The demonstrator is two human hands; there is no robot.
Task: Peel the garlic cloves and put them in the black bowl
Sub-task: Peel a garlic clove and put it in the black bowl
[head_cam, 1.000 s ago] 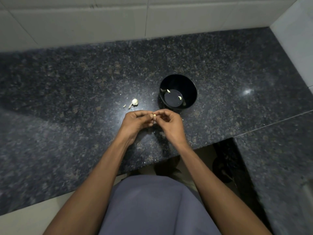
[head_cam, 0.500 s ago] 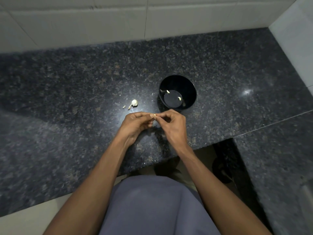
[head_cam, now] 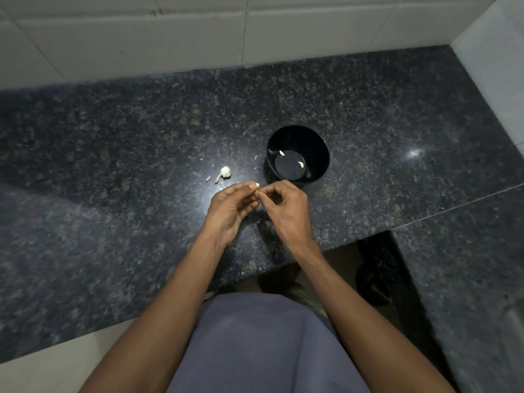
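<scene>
Over the counter (head_cam: 113,171), both hands' curled fingers pinch one garlic clove (head_cam: 257,185), seemingly half-peeled, mostly hidden.

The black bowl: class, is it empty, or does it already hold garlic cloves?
Not empty. The black bowl stands upright on the counter with two pale cloves visible on its dark floor.
</scene>
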